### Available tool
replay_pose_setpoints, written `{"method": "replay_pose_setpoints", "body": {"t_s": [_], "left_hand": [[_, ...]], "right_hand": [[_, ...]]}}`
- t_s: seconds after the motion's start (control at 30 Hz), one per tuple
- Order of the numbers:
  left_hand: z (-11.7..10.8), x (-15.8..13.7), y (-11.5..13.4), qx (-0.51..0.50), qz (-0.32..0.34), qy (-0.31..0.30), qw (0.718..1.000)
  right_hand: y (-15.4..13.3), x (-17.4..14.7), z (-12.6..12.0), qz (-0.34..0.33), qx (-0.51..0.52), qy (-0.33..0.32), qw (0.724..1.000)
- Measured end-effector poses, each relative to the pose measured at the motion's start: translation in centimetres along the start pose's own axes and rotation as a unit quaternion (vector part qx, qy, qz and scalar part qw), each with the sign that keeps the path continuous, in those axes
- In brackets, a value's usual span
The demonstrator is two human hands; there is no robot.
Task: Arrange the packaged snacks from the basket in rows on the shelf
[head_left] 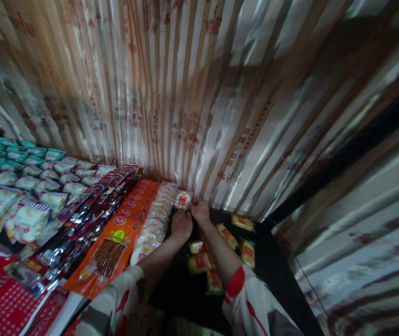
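Near the back edge of the black table I have a round white wrapped snack (183, 199) with a red label. My left hand (181, 225) is closed at its near edge, and my right hand (200, 211) pinches the wrapper on its right side. Fingertips of both hands are partly hidden. Just left of them runs a row of similar round wrapped snacks (154, 219). Several small yellow snack packs (201, 262) lie loose under and beside my right forearm.
Left of the row are a large orange packet of brown sticks (108, 252), dark shiny packets (76, 238) and rows of white snack bags (27, 219). A red basket (13, 298) stands at the lower left. A printed plastic curtain (185, 93) hangs behind, with a dark pole (343, 158) at right.
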State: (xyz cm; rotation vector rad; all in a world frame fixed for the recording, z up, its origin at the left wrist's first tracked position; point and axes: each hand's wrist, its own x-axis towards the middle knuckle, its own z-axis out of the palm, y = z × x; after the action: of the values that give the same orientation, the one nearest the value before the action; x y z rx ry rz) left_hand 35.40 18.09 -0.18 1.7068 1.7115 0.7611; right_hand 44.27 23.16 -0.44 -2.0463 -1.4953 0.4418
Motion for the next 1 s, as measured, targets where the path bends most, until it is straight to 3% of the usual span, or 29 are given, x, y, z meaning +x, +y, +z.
{"method": "replay_pose_setpoints", "body": {"t_s": [0.23,0.4,0.5,0.6,0.67,0.8,0.9,1.0], "left_hand": [[-1.6,-7.7,0.0,-0.049,0.014,-0.018,0.999],[-1.7,-14.9,-1.9,-0.116,0.101,-0.005,0.988],[-1.2,-19.4,-4.1,-0.133,0.155,-0.022,0.979],[-0.7,-23.6,-6.6,-0.084,0.184,-0.075,0.976],[-0.6,-26.2,-8.0,-0.040,0.188,-0.134,0.972],[-0.2,-30.1,-9.8,0.010,0.189,-0.225,0.956],[0.8,-31.8,-10.5,0.012,0.177,-0.228,0.957],[1.8,-32.4,-10.7,0.000,0.156,-0.207,0.966]], "right_hand": [[0.7,-7.3,-2.7,-0.056,0.077,0.017,0.995],[2.3,-16.7,-4.3,-0.113,0.225,0.041,0.967],[3.8,-22.6,-4.9,-0.112,0.265,0.028,0.957],[6.2,-27.5,-4.9,-0.110,0.200,-0.017,0.973],[8.1,-30.0,-4.7,-0.105,0.118,-0.085,0.984],[11.3,-33.9,-4.1,-0.089,-0.031,-0.231,0.968],[12.4,-36.0,-3.8,-0.107,-0.076,-0.270,0.954],[12.7,-37.0,-3.3,-0.121,-0.072,-0.261,0.955]]}}
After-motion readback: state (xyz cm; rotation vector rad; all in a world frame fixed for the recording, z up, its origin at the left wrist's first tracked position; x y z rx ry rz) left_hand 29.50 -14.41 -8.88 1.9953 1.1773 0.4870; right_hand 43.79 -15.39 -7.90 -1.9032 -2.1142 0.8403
